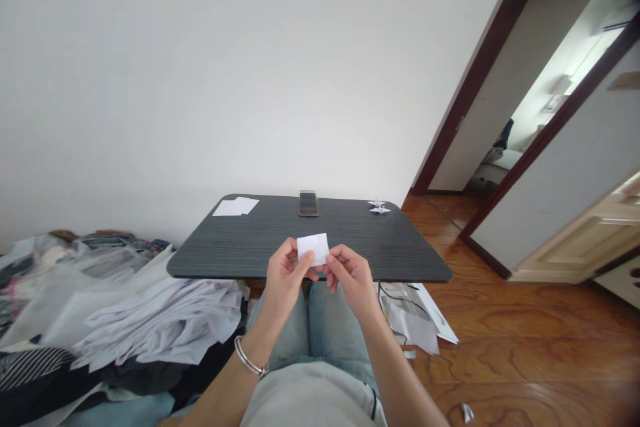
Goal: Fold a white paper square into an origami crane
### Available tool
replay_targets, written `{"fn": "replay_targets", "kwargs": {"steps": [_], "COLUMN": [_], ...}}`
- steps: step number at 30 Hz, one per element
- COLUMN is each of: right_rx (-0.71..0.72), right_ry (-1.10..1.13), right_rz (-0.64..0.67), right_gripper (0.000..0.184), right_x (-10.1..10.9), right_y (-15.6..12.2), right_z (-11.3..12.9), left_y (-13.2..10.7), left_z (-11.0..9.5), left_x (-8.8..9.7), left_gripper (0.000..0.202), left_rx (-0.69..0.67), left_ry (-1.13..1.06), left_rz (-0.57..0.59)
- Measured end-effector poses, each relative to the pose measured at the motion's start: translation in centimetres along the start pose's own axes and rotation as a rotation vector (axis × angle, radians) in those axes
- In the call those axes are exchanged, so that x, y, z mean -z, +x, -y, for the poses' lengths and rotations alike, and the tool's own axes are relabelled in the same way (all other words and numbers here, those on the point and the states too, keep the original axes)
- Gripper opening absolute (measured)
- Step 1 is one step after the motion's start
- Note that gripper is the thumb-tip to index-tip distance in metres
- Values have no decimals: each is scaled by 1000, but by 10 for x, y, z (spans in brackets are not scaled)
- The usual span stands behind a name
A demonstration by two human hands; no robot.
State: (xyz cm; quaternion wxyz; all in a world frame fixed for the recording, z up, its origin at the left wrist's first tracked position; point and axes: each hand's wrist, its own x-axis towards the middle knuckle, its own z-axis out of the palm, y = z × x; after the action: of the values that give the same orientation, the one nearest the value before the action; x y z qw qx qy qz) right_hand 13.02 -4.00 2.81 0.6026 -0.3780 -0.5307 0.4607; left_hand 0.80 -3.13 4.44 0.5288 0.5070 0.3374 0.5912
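A small white piece of paper (313, 247), roughly square, is held up over the near edge of the dark table (270, 233). My left hand (286, 270) pinches it at the lower left, thumb on the front face and fingers behind. At the lower right corner my right hand (349, 271) grips the same paper between thumb and fingertips. Some fingers of both hands are hidden behind the sheet. Whether the paper is folded in layers I cannot tell.
White paper sheets (235, 207) lie at the table's back left, a phone (309, 203) at back centre, and folded paper cranes (380, 207) at back right. A heap of clothes (165, 320) is on the left. Papers and a cable (413, 320) lie below the table's right side.
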Motion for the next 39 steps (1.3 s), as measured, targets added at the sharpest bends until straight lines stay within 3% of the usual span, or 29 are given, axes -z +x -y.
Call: {"fn": "replay_targets", "kwargs": {"steps": [8,15,19,24,30,39], "right_rx": [5,-7,-6,13,38,56], "right_ry": [71,-79,-7,25,14,12], "right_rz": [36,5,34,-13,-33,-87], "right_gripper": [20,16,17,18,16,14], "right_x": [1,-1,1,1,3,5], "right_y": [-1,-3,-2,-2,-3,-3], "right_z": [1,3,1,2,4,5], "left_y": [-1,-1,-2,-5,-5,-5], "left_z": [1,3,4,1,2,3], "left_x": [0,1,2,1,3,9], "left_gripper": [23,23,22,48,27,25], "left_rx": [8,4,-4,-11,-56,-62], "left_ry": [-12,-36,-54,-9,120,178], "left_rz": [-38,-34,-34,-25,10,76]}}
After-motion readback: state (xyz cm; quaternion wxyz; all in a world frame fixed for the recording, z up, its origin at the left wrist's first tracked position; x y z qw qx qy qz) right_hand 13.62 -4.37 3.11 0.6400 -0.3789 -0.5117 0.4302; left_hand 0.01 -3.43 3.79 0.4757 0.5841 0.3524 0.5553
